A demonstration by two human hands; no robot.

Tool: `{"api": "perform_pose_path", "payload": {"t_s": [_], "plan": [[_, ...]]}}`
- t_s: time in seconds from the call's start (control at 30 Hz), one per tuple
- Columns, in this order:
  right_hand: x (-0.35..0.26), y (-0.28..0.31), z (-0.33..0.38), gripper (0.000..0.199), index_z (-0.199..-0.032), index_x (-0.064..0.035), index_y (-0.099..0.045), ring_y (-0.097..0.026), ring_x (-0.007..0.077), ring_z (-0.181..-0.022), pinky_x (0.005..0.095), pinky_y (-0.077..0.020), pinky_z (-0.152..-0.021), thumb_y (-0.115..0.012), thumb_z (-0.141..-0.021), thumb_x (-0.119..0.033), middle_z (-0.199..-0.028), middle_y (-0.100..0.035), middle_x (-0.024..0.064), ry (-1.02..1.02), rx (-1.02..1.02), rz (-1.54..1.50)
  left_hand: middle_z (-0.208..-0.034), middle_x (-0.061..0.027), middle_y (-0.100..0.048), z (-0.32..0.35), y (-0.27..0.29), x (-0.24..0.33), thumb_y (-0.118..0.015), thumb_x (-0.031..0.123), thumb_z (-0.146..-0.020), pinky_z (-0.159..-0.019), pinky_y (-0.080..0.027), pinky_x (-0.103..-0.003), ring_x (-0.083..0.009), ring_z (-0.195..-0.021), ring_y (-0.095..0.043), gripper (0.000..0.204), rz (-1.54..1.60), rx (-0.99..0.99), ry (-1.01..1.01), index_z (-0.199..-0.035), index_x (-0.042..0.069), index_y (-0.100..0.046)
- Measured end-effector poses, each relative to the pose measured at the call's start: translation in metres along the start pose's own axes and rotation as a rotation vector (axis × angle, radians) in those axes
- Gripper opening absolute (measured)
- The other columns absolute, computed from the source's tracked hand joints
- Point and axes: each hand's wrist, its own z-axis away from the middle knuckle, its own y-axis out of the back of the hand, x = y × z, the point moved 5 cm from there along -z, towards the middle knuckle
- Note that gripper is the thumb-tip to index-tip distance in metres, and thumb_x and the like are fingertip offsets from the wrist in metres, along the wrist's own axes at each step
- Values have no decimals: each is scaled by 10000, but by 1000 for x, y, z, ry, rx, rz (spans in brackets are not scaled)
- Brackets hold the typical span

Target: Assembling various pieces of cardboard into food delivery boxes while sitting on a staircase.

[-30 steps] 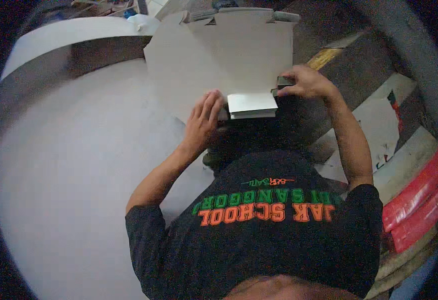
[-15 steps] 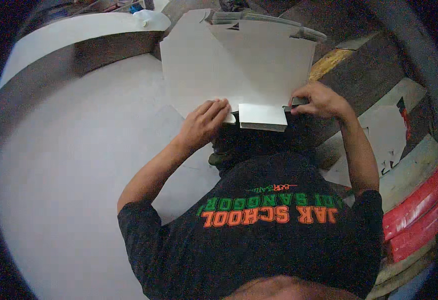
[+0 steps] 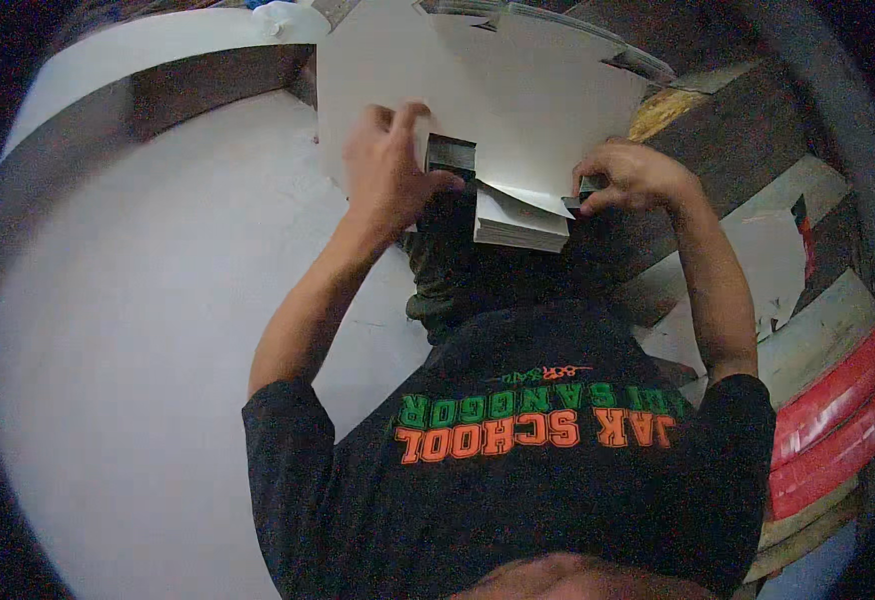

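Note:
A thick stack of flat white die-cut cardboard sheets (image 3: 518, 90) lies in front of me on the white work surface (image 3: 138, 330). My left hand (image 3: 390, 170) grips the stack's near edge at a notch, fingers curled over the top sheets. My right hand (image 3: 630, 176) pinches the near right edge of the same stack. Between my hands a tab of the sheets (image 3: 523, 222) hangs down over my lap, its layered edge showing.
A white raised rim (image 3: 148, 55) curves along the far left over a brown wall. Wooden planks (image 3: 728, 140) run to the right with loose white card offcuts (image 3: 758, 260). Red padded strips (image 3: 838, 400) lie at the right edge.
Both hands have moved away from me up the stack, the left hand now curled over the notch; the tab of sheets between them has bent downward.

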Motion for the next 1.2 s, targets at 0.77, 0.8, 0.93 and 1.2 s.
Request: {"api": "perform_pose_path", "payload": {"t_s": [0.77,0.8,0.93,1.2], "plan": [[-35,-45,53,228,-881,-18,-614,-580,269,-838,336,-453,-747,-674,-762,-202,-884,-600,118,270,682,-226,-877,-112,-578,62,-37,64,-499,91,-756,-832,-385,-343,-218,-796,-609,146,-277,-108,-580,-893,43,-512],[-28,-47,56,224,-888,-23,-613,-574,242,-853,328,-448,-761,-664,-780,-213,-895,-596,102,284,716,-379,-794,-102,-595,62,-34,66,-507,92,-746,-795,-402,-340,-237,-713,-615,82,-253,-107,-598,-815,52,-524],[28,-50,39,319,-956,-22,-594,-555,184,-885,322,-443,-804,-639,-817,-305,-930,-600,87,101,1244,-703,-786,-114,-628,38,-58,52,-568,167,-758,-719,-464,-435,-277,-774,-617,106,-195,-443,-491,-806,77,-595],[34,-49,4,448,-1142,12,-514,-566,187,-936,331,-452,-826,-682,-794,-216,-1031,-608,115,-280,1073,-989,-920,-115,-630,18,-55,52,-690,239,-709,-843,-434,-398,-305,-918,-579,319,214,-666,-581,-974,82,-607]]}}
